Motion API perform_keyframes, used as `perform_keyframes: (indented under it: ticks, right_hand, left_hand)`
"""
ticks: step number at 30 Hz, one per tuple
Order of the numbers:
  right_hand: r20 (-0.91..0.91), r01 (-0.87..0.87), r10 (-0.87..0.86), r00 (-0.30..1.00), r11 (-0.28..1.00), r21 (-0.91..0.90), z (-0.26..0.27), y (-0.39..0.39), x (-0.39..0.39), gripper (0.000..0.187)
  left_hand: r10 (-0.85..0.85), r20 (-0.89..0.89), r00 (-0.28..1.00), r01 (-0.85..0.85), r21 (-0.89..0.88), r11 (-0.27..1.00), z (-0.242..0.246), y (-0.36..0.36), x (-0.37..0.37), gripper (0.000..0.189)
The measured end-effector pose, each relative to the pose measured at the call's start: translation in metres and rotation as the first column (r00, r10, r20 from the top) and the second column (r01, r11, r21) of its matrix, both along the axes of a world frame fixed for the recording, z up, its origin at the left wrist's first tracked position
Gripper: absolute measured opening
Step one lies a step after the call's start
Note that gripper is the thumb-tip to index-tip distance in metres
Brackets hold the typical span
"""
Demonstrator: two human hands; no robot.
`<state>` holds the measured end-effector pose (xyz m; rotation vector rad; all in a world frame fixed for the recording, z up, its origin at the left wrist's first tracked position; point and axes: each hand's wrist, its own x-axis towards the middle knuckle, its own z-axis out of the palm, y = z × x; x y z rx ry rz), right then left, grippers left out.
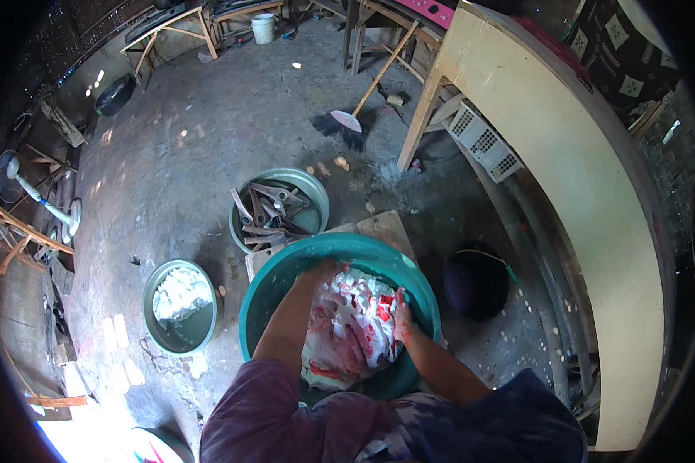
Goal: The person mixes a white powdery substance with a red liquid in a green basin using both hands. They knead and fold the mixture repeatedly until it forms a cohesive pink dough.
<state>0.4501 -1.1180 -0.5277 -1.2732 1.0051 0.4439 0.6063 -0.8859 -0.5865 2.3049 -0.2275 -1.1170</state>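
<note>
A large green plastic basin [263, 278] stands before me, holding a big soft mass [347, 330] in white and pale pink with streaks of bright red. My left hand [327, 269] lies at the far left edge of the mass, its fingers partly hidden in shade and behind the material. On the right side, my right hand [403, 321] presses against the mass beside a bright red patch, fingers pointing away from me and stained red. Whether either hand grips the material is not clear.
A smaller basin [150, 312] with white material stands at the left. Beyond the green basin is a round tub [318, 191] of angled pieces. A black bucket [476, 283] stands right, near a long pale table [556, 144]. A broom [347, 120] leans farther off.
</note>
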Motion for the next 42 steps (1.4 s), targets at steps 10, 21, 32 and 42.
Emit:
perform_keyframes:
  ticks: [10, 21, 32, 42]
  right_hand:
    - [0.536, -0.178, 0.115, 0.836, 0.982, 0.067, -0.119, -0.014, 0.053, 0.065]
    - [0.132, -0.670, 0.931, -0.339, -0.141, -0.729, 0.077, 0.016, -0.078, 0.076]
    - [-0.473, -0.501, 0.868, -0.150, -0.479, -0.721, -0.007, 0.080, -0.025, 0.059]
    - [-0.185, -0.576, 0.720, -0.669, -0.660, -0.482, -0.024, 0.057, 0.060, 0.056]
  left_hand:
    - [0.133, 0.328, 0.935, -0.140, -0.001, 0.990, 0.024, -0.072, -0.044, 0.073]
    - [-0.090, 0.154, 0.984, 0.129, -0.270, 0.954, 0.130, 0.044, -0.256, 0.092]
    - [-0.133, 0.326, 0.936, 0.040, 0.277, 0.960, 0.070, 0.000, -0.181, 0.058]
    - [-0.005, 0.598, 0.801, 0.012, -0.007, 1.000, 0.036, 0.012, -0.174, 0.083]
